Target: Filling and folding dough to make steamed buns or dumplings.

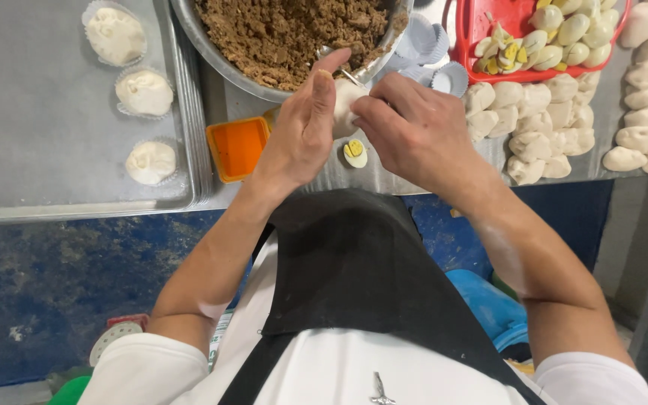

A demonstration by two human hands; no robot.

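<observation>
My left hand (303,124) and my right hand (408,127) are cupped together around a white dough piece (346,105) above the metal table (339,176). The dough is mostly hidden between the fingers. A boiled egg slice (354,153) lies on the table just below the hands. A metal spoon (333,61) leans on the rim of a big metal bowl (211,46) of brown minced filling (286,34) right behind my left hand.
A metal tray (39,150) at left carries three filled buns in paper cups (144,92). An orange square container (237,148) sits by my left wrist. White paper cups (429,52), a red basket (465,52) of boiled eggs and several dough lumps (541,120) lie to the right.
</observation>
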